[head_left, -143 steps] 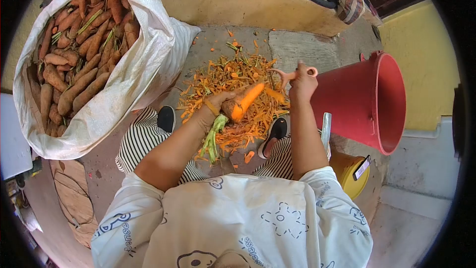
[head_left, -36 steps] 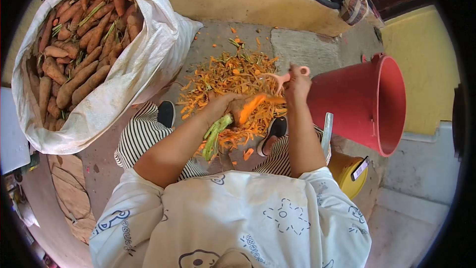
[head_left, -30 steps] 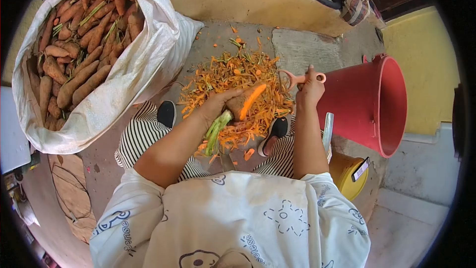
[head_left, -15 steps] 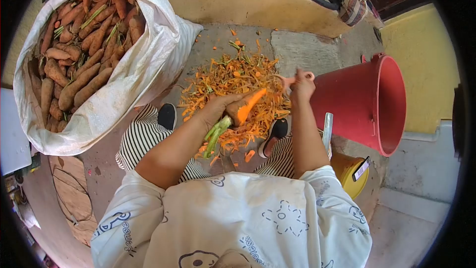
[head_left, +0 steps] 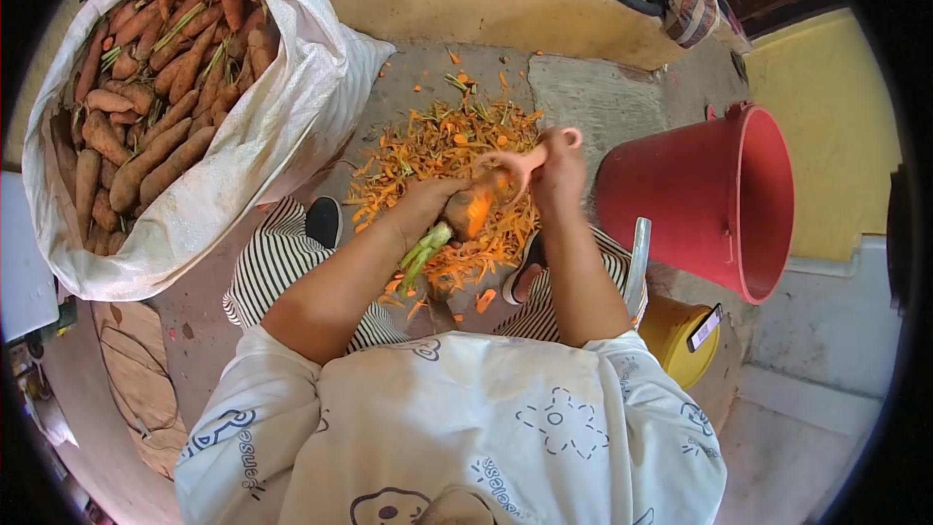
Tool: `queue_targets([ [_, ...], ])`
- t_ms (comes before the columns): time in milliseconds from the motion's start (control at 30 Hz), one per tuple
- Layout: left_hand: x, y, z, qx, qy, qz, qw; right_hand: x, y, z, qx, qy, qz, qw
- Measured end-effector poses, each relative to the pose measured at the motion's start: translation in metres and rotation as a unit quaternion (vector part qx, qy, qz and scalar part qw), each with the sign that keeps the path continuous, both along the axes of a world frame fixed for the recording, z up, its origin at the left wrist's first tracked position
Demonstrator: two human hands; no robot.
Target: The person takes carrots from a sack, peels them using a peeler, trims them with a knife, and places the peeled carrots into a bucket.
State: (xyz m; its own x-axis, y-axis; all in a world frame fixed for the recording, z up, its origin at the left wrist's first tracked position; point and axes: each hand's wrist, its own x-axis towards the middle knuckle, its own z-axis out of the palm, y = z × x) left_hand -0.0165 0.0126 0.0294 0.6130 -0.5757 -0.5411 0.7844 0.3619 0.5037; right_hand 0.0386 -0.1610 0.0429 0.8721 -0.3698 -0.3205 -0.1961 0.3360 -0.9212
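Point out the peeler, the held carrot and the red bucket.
Peeler (head_left: 527,161): head view, base of its fork.
Carrot (head_left: 478,213): head view, its peeled orange side.
Red bucket (head_left: 671,185): head view, its outer wall.

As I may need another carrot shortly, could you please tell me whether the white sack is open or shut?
Open: the mouth of the white sack is spread wide, showing carrots heaped inside.

The left hand (head_left: 428,206) is gripping a partly peeled carrot (head_left: 468,214) (green stalks attached) while the right hand (head_left: 560,175) is holding a pink peeler (head_left: 525,161) against it.
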Motion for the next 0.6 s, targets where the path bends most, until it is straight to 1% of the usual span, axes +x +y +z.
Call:
queue_targets([
  [67,0.0,-0.002,-0.002,0.048,0.001,0.03,0.998,0.025,-0.034,-0.021,-0.083,-0.073,-0.085,0.99],
  [100,0.0,-0.003,-0.003,0.071,0.003,0.048,0.996,0.026,-0.045,-0.018,-0.091,-0.069,-0.099,0.989],
  [167,0.003,0.001,0.004,0.047,0.013,0.054,0.997,0.028,-0.056,-0.007,-0.104,-0.064,-0.127,0.984],
  [267,0.005,-0.004,-0.002,0.008,0.049,0.09,0.995,0.002,-0.025,0.023,0.054,-0.057,-0.018,0.997],
  [300,0.008,-0.006,-0.003,-0.002,0.057,0.103,0.993,-0.008,-0.003,0.031,0.073,-0.046,-0.003,0.996],
  [333,0.009,-0.005,0.0,0.026,0.031,0.092,0.995,-0.018,0.016,0.034,0.093,-0.036,0.011,0.995],
  [367,0.008,-0.004,0.004,0.053,0.005,0.08,0.995,-0.025,0.017,0.019,0.084,-0.04,0.086,0.992],
  [400,0.007,-0.004,0.006,0.081,-0.02,0.068,0.994,-0.018,0.01,0.005,0.068,-0.026,0.053,0.996],
  [467,0.006,-0.003,-0.008,0.049,-0.034,0.056,0.997,0.007,-0.014,-0.013,0.034,0.005,-0.011,0.999],
  [500,0.007,-0.002,-0.013,0.033,-0.041,0.05,0.997,0.014,-0.025,-0.01,-0.049,0.01,-0.031,0.998],
  [533,0.008,0.001,-0.01,0.017,-0.035,0.045,0.998,0.024,-0.039,-0.014,-0.144,-0.019,-0.069,0.987],
  [567,0.008,0.005,-0.005,0.001,-0.028,0.038,0.999,0.031,-0.054,-0.02,-0.238,-0.045,-0.108,0.964],
  [600,0.009,0.009,0.0,-0.015,-0.02,0.029,0.999,0.037,-0.067,-0.022,-0.176,-0.032,-0.151,0.972],
])
